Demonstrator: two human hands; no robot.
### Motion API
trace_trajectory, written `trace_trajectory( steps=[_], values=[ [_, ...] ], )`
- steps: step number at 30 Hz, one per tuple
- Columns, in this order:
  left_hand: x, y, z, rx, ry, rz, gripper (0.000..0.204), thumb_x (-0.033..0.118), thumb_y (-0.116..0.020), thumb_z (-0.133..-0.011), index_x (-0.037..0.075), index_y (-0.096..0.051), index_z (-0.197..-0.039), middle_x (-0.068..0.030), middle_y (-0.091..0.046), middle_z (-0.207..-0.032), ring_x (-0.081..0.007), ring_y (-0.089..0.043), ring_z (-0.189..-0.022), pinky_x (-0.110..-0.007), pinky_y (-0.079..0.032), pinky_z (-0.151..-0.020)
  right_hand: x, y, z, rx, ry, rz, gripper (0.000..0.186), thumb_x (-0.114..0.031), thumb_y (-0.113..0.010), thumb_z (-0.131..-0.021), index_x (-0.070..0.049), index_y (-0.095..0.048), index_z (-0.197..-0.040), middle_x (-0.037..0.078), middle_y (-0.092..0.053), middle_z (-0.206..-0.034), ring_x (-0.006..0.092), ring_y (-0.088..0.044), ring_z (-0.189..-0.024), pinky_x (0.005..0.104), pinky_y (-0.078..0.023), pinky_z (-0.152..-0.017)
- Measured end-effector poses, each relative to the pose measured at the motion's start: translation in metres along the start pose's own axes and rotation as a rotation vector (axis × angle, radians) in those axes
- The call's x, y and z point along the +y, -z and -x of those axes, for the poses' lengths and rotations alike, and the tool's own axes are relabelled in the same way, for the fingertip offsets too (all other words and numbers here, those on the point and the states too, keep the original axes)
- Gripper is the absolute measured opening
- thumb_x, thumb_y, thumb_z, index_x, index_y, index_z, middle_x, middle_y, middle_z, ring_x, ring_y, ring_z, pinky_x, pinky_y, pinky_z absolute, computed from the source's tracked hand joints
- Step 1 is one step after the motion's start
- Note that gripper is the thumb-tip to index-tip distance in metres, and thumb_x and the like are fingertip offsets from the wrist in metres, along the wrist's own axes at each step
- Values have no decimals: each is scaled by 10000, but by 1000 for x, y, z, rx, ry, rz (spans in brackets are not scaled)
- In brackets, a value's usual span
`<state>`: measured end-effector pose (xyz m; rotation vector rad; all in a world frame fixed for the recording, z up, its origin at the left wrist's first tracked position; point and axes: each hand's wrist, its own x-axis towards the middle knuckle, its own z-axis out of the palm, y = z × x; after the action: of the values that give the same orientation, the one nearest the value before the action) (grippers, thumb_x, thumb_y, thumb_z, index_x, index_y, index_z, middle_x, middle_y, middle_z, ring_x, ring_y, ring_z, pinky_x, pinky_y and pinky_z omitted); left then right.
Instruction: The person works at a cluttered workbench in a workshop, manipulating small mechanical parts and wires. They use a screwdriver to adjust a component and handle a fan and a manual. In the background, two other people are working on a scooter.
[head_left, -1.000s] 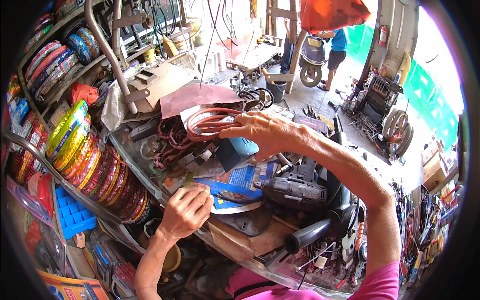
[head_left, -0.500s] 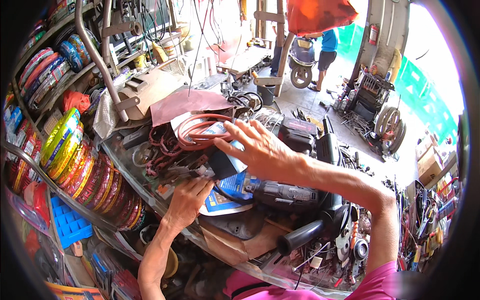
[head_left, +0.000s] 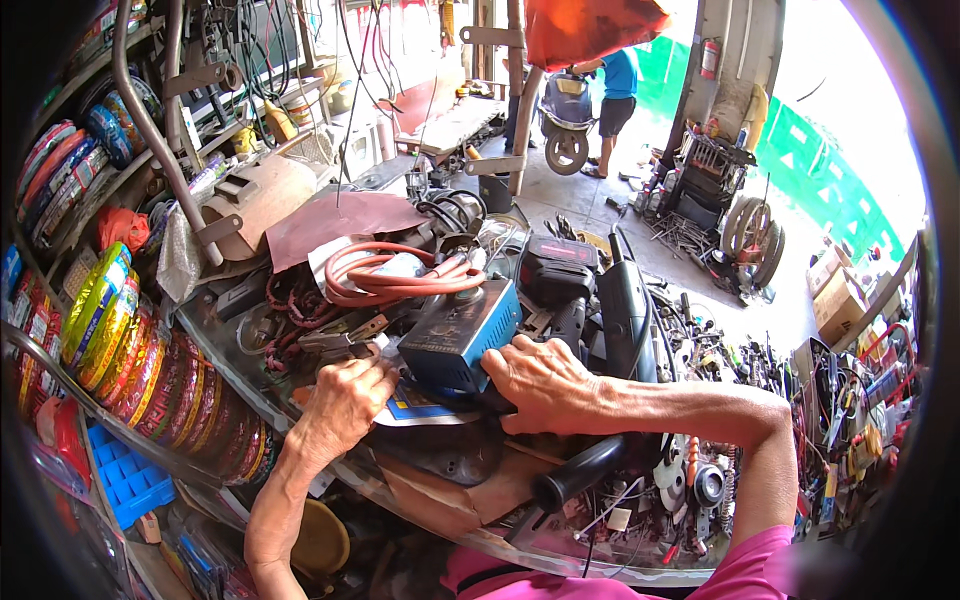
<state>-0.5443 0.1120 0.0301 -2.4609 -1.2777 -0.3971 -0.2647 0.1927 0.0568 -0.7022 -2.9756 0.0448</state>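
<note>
A blue metal box (head_left: 462, 340) with a worn dark top and a vented side stands slightly tilted on the workbench, over a blue-and-white printed sheet (head_left: 425, 408). At its right end my right hand (head_left: 550, 388) is closed, fingertips against the lower corner; its palm side is hidden. My left hand (head_left: 345, 405) is closed at the box's left, beside a small whitish piece (head_left: 378, 345); what its fingers hold is hidden. Right behind the box lies a coiled reddish hose (head_left: 385, 275).
A black power tool (head_left: 625, 320) and a battery pack (head_left: 560, 262) lie right of the box. A black tube-shaped handle (head_left: 580, 472) juts toward me. Wrapped tyres (head_left: 150, 370) line the left. Farther off, a person (head_left: 618, 95) stands by a scooter (head_left: 567, 120).
The box has gone from steeply tilted under my right hand to sitting lower, its top showing. My right hand has moved from above it down to its right end. The view has shifted right.
</note>
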Motion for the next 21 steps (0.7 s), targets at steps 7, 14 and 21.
trace_trajectory(
  steps=[7, 14, 21],
  values=[
    [12, 20, -2, -97, -13, -15, 146, 92, -644, -729, 4, -666, -844, -115, -648, -809, -266, -662, -807, -380, -541, -755, -5, -9, 7, 90, 12, 37, 604, -275, -838, -602, 2, -503, -1022, 132, -623, -921, 292, -600, -930, 392, -530, -684],
    [42, 26, 24, -150, -6, -153, 294, 92, -609, -766, -88, -655, -994, -223, -696, -1022, -305, -687, -951, -372, -559, -811, -2, -5, 5, 8, -2, -46, 587, -301, -792, -648, -17, -480, -1056, 134, -585, -971, 321, -554, -1018, 453, -508, -738],
    [74, 40, 42, -190, 46, -212, 367, 125, -606, -794, -121, -649, -1062, -265, -693, -1048, -358, -687, -1001, -425, -552, -891, 0, -5, 7, 115, 47, 15, 596, -284, -829, -609, -18, -510, -1037, 120, -618, -920, 283, -596, -938, 391, -525, -664]
  ],
)
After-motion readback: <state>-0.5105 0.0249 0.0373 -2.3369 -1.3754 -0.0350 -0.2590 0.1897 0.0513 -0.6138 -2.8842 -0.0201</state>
